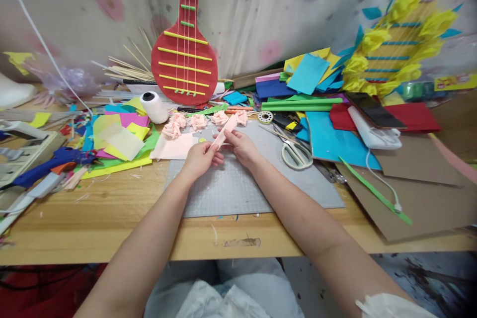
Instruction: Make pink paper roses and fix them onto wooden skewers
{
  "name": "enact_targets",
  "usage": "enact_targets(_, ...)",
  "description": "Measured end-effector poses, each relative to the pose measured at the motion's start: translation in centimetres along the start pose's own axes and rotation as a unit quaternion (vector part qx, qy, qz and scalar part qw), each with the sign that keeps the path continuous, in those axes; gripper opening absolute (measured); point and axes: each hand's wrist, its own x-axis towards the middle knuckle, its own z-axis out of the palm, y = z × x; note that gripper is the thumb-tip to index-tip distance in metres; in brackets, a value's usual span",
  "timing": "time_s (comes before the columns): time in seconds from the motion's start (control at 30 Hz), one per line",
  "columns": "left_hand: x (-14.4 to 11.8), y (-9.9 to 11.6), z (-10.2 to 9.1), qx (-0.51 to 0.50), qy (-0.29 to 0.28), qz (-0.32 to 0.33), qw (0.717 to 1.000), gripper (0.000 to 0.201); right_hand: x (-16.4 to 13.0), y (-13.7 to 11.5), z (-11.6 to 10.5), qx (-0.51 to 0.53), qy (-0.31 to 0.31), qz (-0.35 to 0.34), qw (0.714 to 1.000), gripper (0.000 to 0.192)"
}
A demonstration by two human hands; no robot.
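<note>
A narrow strip of pale pink crepe paper (226,129) slants between my two hands above the grey cutting mat (238,194). My left hand (203,157) pinches its lower end, and my right hand (240,146) grips it from the other side. Just behind are several crumpled pink paper flowers (197,121) in a loose row. Flat pink paper (173,147) lies left of my left hand, on the mat's edge. To the right of my right hand rest scissors (296,154) with pale handles.
A white thread spool (153,107) stands behind the coloured paper scraps (122,139). At left lies a blue glue gun (55,163). A red paper instrument (184,59) leans at the back. Blue sheets (335,134), a white device with a cable (374,129) and cardboard (421,203) fill the right.
</note>
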Motion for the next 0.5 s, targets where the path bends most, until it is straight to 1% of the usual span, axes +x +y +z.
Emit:
enact_targets(0.03,0.0,0.1,-0.1,0.006,-0.002,0.002,1.0,0.027,0.0,0.1,0.0,0.0,0.002,0.004,1.0,0.037)
enact_targets(0.1,-0.1,0.4,-0.4,0.013,-0.022,-0.01,1.0,0.028,0.1,0.3,0.1,-0.005,0.027,0.0,1.0,0.034)
enact_targets(0.17,-0.1,0.7,-0.8,0.005,-0.045,-0.032,0.998,0.028,0.1,0.4,0.2,-0.001,0.052,-0.017,0.999,0.033)
enact_targets(0.23,0.0,0.8,-1.2,-0.012,-0.056,-0.038,0.998,0.031,0.2,0.5,0.3,0.013,0.062,-0.037,0.997,0.033)
enact_targets(0.37,0.4,0.4,-1.8,-0.025,-0.05,-0.015,0.998,0.042,0.4,0.3,-0.1,0.037,0.092,-0.067,0.993,0.033)
enact_targets(0.43,0.5,0.2,-1.9,-0.027,-0.032,-0.001,0.999,0.044,0.4,0.2,-0.4,0.026,0.1,-0.07,0.992,0.032)
enact_targets(0.5,0.5,0.2,-1.8,-0.031,-0.01,0.018,0.999,0.045,0.3,0.2,-0.4,-0.005,0.096,-0.07,0.993,0.031)
